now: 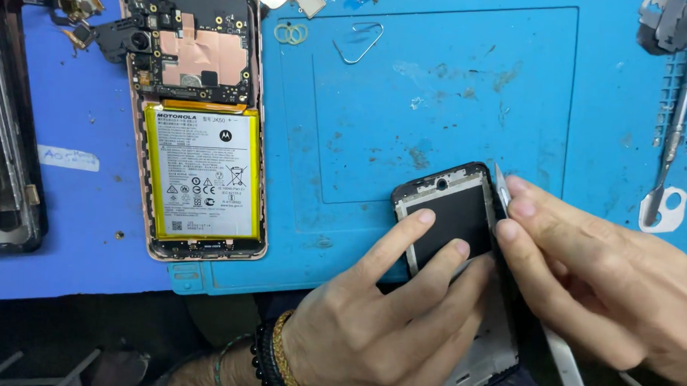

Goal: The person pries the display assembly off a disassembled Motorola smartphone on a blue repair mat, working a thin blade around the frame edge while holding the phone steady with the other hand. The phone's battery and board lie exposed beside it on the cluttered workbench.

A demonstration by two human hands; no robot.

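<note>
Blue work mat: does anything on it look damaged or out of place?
Yes. The blue work mat has scuffed, worn patches near its middle. Small loose parts, rings and a bent wire clip, lie scattered near its top edge.

The scuffed rubber work mat (438, 105) is bright blue — darker blue the tabletop (74, 275) beneath. The opened phone (197, 119) shows a pink-gold rim, copper shielding and a white battery (205, 173) edged yellow — the small phone frame (453, 220) is black and silver.
</note>
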